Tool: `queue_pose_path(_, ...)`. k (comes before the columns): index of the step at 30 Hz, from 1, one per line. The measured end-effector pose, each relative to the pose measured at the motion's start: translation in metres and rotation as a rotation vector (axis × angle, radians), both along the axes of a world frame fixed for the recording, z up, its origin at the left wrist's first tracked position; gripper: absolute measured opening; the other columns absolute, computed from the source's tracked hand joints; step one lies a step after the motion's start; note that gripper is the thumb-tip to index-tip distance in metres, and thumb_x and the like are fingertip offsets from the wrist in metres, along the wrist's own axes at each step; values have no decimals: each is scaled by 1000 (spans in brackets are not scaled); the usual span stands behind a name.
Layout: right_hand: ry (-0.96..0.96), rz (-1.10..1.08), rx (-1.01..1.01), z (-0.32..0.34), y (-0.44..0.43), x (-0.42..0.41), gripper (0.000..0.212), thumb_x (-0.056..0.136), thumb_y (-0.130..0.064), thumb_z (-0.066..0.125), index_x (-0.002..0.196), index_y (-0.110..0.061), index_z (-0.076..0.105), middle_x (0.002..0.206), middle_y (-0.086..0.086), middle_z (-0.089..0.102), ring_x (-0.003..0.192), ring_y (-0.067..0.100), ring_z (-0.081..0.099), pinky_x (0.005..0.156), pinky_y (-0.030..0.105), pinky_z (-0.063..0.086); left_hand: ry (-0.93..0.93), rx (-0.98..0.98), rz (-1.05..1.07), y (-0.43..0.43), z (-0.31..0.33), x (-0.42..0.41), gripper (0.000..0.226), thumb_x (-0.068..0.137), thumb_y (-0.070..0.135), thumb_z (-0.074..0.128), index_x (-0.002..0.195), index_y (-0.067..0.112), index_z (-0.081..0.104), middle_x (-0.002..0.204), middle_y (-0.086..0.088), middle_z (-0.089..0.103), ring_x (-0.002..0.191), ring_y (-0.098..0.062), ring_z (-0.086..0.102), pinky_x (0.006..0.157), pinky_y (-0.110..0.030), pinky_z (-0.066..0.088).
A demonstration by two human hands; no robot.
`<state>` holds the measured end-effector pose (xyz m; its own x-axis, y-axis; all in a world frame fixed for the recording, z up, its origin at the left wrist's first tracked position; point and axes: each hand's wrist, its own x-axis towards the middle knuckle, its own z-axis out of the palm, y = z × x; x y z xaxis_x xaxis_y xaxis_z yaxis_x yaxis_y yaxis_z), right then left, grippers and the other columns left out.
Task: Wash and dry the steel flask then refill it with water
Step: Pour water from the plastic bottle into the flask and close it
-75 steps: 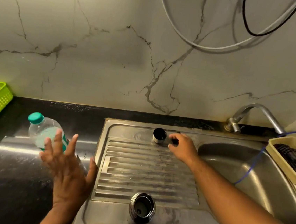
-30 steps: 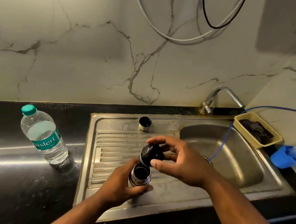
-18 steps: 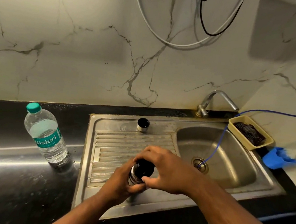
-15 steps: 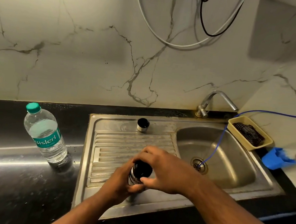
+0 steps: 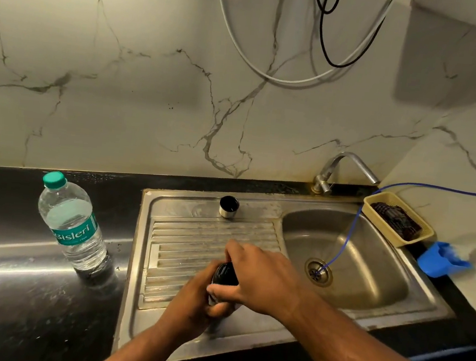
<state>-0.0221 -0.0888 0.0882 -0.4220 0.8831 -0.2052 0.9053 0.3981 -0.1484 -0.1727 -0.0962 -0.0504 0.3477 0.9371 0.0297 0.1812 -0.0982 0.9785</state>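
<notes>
One upright steel flask in left hand, right hand gripping stopper.

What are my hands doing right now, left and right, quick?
Left hand: closed, gripping the steel flask by its body.
Right hand: closed, fingers curled round the black cap on top of the flask.

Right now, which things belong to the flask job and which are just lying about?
In the job: steel flask in left hand; black stopper in right hand; steel cap; water bottle; tap; sink.
Lying about: yellow tray; blue plastic item; blue tube; wall cables.
</notes>
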Motion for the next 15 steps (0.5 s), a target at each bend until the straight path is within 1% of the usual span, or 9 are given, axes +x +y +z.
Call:
queue_pose_path(2, 27, 126, -95, 4, 3, 5, 70, 86, -61, 68, 142, -36, 35, 139, -4, 46, 118, 16, 51, 92, 35, 51, 44, 46, 19, 1, -1, 0, 55, 77, 29, 77, 127, 42, 58, 114, 18, 70, 107, -7, 66, 88, -30, 54)
queue_pose_path(3, 19, 190, -136, 6, 4, 8, 68, 88, -53, 70, 145, -39, 36, 141, -6, 43, 122, 15, 48, 96, 36, 52, 54, 116, 17, 1, -1, 0, 55, 77, 29, 80, 127, 38, 58, 119, 20, 68, 111, -3, 66, 92, -26, 53)
queue_pose_path(5, 9, 235, -177, 11, 5, 10, 60, 91, -34, 71, 144, -41, 43, 138, -6, 42, 122, 15, 48, 96, 36, 52, 63, 125, 12, 1, 3, -1, 53, 77, 28, 80, 124, 40, 58, 118, 19, 68, 112, -2, 65, 93, -29, 54)
queue_pose_path(6, 16, 220, -179, 11, 5, 11, 58, 91, -31, 71, 142, -40, 46, 134, -6, 45, 118, 15, 49, 94, 35, 53, 94, 148, 25, 2, 4, 0, 53, 75, 33, 78, 122, 45, 57, 115, 20, 68, 108, -1, 66, 90, -32, 55)
queue_pose_path(8, 34, 172, -158, 11, 5, 7, 53, 89, -40, 72, 137, -37, 51, 121, -5, 51, 105, 14, 54, 85, 32, 53, 172, 179, 47, -1, 5, 1, 56, 71, 38, 75, 119, 55, 52, 108, 25, 69, 100, 3, 66, 84, -34, 56)
queue_pose_path(10, 25, 117, -96, 9, 6, 3, 50, 85, -52, 72, 127, -28, 58, 109, -4, 59, 93, 15, 59, 79, 33, 54, 204, 164, 78, -2, 6, 2, 58, 69, 38, 73, 119, 56, 50, 102, 25, 70, 93, 2, 67, 79, -33, 56)
queue_pose_path(13, -74, 51, 103, 0, 3, -1, 55, 88, -69, 57, 112, -19, 57, 95, 0, 66, 75, 17, 56, 69, 32, 47, 147, 75, 63, -7, 10, 5, 52, 66, 39, 64, 115, 53, 54, 89, 22, 71, 76, 2, 64, 66, -25, 51)
queue_pose_path(14, -75, 23, 140, -4, 1, -1, 60, 88, -74, 52, 112, -19, 55, 93, 1, 66, 73, 17, 55, 68, 31, 47, 127, 45, 40, -6, 9, 4, 48, 69, 36, 63, 113, 52, 57, 87, 21, 70, 74, 3, 61, 66, -23, 48)
queue_pose_path(15, -66, -4, 151, -7, -1, -1, 65, 87, -79, 49, 112, -19, 55, 93, 1, 66, 74, 17, 57, 70, 31, 49, 43, -39, 32, -3, 7, 4, 43, 76, 28, 62, 113, 48, 62, 91, 17, 70, 76, 0, 61, 68, -24, 49)
